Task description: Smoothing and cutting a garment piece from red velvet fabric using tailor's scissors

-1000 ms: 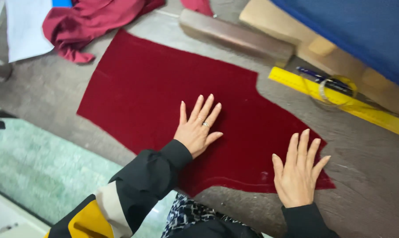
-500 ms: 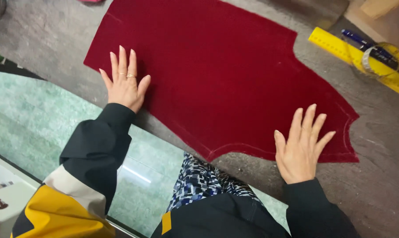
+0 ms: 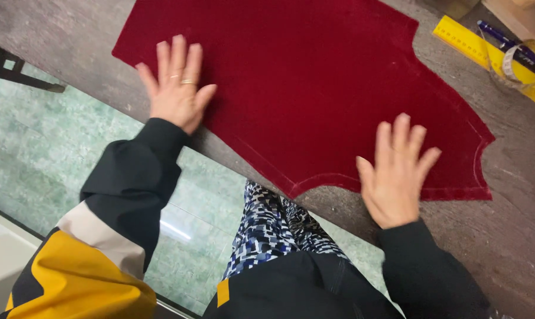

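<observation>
Item: one cut panel of dark red velvet cloth (image 3: 314, 82), lying flat on the grey desk (image 3: 515, 236), its curved lower edge running along the desk's near edge and its pointed corner reaching toward the right. Your left hand (image 3: 176, 88) lies palm down on the panel's left corner, fingers spread, rings on two of them, gripping nothing. Your right hand (image 3: 397, 171) lies palm down across the panel's lower hem near the desk's near edge, fingers likewise spread and slightly blurred; it clasps nothing either. The two hands sit well apart, one at each end of the hem. Step in hand, as judged: pressing and smoothing the panel flat against the desk. The next move would call for even pressure from both palms outward, so the pile does not ripple and the hem keeps clear of the near edge. Also present: a yellow ruler (image 3: 486, 56) at the far right corner, with a blue pen (image 3: 509, 44) and a coiled tape measure (image 3: 515, 65) on it. Below the desk: green tiled floor (image 3: 54, 159).
</observation>
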